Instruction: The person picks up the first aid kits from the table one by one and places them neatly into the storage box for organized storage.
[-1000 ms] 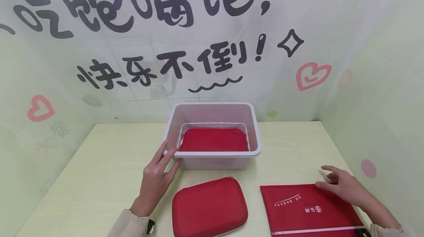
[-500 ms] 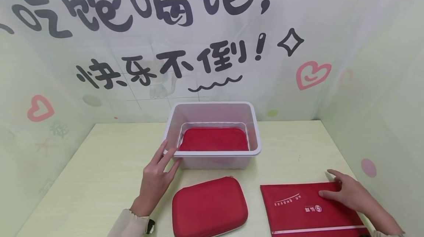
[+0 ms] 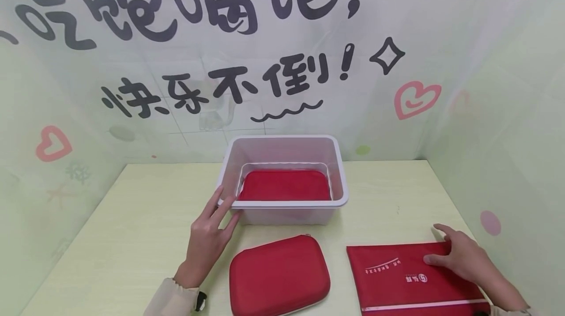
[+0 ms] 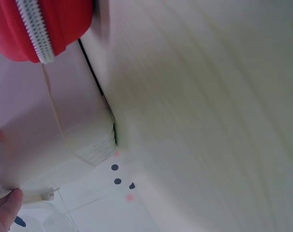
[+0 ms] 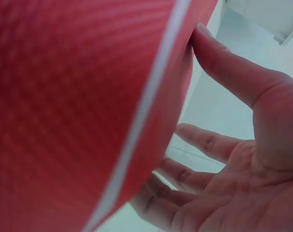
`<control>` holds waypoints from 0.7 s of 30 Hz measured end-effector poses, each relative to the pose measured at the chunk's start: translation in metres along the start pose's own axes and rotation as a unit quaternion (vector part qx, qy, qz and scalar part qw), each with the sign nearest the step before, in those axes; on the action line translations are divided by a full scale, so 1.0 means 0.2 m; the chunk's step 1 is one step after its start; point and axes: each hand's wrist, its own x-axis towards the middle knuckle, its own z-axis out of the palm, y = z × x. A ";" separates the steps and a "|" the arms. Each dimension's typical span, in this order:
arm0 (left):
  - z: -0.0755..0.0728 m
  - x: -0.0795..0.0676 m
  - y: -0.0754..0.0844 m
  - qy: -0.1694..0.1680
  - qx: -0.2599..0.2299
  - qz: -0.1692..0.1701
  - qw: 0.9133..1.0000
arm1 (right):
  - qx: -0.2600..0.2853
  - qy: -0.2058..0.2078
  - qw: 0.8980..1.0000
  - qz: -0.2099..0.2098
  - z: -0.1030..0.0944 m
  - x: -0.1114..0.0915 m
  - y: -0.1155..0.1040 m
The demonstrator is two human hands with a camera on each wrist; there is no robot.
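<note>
My left hand point(image 3: 205, 240) holds the front left corner of a pale plastic bin point(image 3: 284, 216), with fingers at the rim. A flat red item point(image 3: 284, 186) lies inside the bin. In front of it on the table is a rounded red zip case point(image 3: 280, 276); its zipper point(image 4: 34, 29) shows in the left wrist view. At the right, my right hand point(image 3: 470, 259) grips the far right corner of a flat red zip pouch point(image 3: 388, 289) with white print. In the right wrist view the thumb point(image 5: 233, 67) touches the pouch, and the other fingertips are hidden behind it.
Pale wood-look table point(image 3: 145, 218) under everything. A printed backdrop point(image 3: 282, 61) with large dark characters stands behind the bin, and patterned side walls point(image 3: 507, 159) rise at left and right.
My right hand has shifted right and toward me over the pouch's corner, its fingers now around the edge. The left hand, bin and zip case have stayed put.
</note>
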 end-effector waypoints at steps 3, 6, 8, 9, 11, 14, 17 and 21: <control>0.01 0.00 0.00 0.006 -0.003 0.003 1.000 | 0.013 0.006 1.000 -0.012 0.01 0.00 0.01; 0.01 0.00 0.00 0.015 -0.006 0.007 1.000 | 0.033 0.007 0.999 -0.026 0.02 -0.01 0.03; 0.01 0.00 -0.01 0.017 -0.006 0.009 1.000 | 0.053 -0.003 0.998 -0.031 0.02 -0.01 0.04; 0.01 0.00 -0.01 0.018 -0.006 0.009 1.000 | 0.066 -0.010 0.997 -0.034 0.03 -0.01 0.04; 0.01 0.00 -0.01 0.017 -0.006 0.009 1.000 | 0.102 -0.032 0.994 -0.036 0.03 -0.02 0.05; 0.01 0.00 0.00 0.014 -0.006 0.008 1.000 | 0.163 -0.073 0.982 -0.051 0.02 -0.03 0.07; 0.01 0.00 0.00 0.012 -0.005 0.007 1.000 | 0.206 -0.104 0.970 -0.079 0.01 -0.03 0.09; 0.01 0.00 0.00 0.011 -0.004 0.007 1.000 | 0.228 -0.115 0.961 -0.101 0.00 -0.03 0.11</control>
